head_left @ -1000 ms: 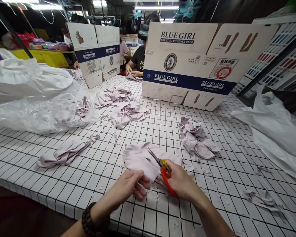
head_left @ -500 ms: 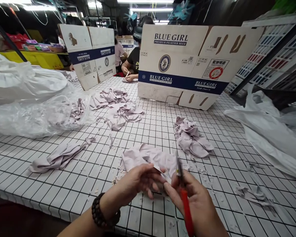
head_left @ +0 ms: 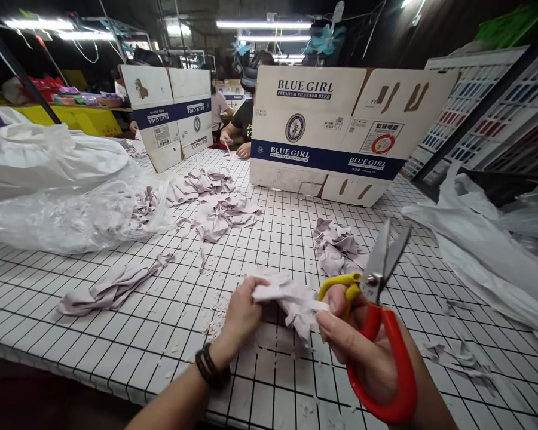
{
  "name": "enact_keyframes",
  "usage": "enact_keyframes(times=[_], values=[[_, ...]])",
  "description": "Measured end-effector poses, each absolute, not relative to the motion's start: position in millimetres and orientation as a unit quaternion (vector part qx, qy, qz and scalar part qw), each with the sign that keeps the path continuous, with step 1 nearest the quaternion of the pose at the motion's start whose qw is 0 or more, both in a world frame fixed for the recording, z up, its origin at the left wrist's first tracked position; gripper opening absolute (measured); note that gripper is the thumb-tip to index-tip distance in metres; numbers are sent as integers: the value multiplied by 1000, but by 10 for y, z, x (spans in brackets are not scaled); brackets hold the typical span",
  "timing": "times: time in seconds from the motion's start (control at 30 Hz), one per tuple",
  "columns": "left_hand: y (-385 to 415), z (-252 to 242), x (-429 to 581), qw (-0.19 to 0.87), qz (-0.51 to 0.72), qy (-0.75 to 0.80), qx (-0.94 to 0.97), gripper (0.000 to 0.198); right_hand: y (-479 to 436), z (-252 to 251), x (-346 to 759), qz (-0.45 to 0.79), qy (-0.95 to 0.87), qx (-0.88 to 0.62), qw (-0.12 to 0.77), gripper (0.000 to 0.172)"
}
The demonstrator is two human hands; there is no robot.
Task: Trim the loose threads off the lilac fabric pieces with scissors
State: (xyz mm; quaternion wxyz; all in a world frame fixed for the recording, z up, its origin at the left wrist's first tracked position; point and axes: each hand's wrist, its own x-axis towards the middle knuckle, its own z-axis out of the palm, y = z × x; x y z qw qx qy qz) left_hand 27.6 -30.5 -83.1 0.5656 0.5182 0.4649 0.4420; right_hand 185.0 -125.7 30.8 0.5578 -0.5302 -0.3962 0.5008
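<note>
A pale lilac fabric piece (head_left: 291, 295) is held up between my hands, just above the near part of the table. My left hand (head_left: 242, 316), with a dark beaded bracelet at the wrist, is closed around its left end. My right hand (head_left: 363, 343) pinches the other end between thumb and fingertip. Scissors (head_left: 373, 283) with red and yellow handles also sit in this hand, blades apart and pointing up, away from the cloth. A crumpled lilac fabric heap (head_left: 338, 248) lies just beyond my right hand. Tiny fabric clippings (head_left: 213, 319) are scattered beside my left hand.
More lilac fabric pieces (head_left: 224, 215) lie mid-table, and a folded strip (head_left: 112, 286) at left. Plastic bags (head_left: 67, 209) cover the left side; a white bag (head_left: 470, 239) lies right. Cardboard panels (head_left: 309, 125) stand across the back, with a person (head_left: 242, 122) working behind.
The scissors have swung from edge-on to broadside, blades now spread. My hands have moved apart, drawing the cloth out between them. My left hand has closed on the fabric. The view tilted up slightly.
</note>
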Motion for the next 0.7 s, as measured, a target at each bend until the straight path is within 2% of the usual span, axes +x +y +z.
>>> enact_keyframes(times=[0.2, 0.3, 0.37, 0.5, 0.57, 0.6, 0.7], values=[[525, 153, 183, 537, 519, 364, 557, 27, -1335, 292, 1959, 486, -351, -489, 633, 23], [752, 385, 364, 580, 426, 285, 633, 27, -1411, 183, 1916, 499, -331, -489, 634, 23], [757, 313, 476, 593, 367, 275, 662, 27, -1479, 65, 1863, 511, -302, -508, 624, 26], [296, -143, 466, 561, 394, 300, 663, 24, -1618, -242, 1763, 541, -230, -543, 600, 37], [-93, -375, 356, 558, 369, 371, 644, 11, -1685, -378, 1722, 544, -221, -559, 586, 41], [-287, -472, 302, 586, 322, 410, 621, 17, -1718, -430, 1701, 546, -224, -566, 576, 43], [-718, -671, 246, 733, 150, 434, 502, 53, -1817, -504, 1628, 565, -242, -584, 530, 50]])
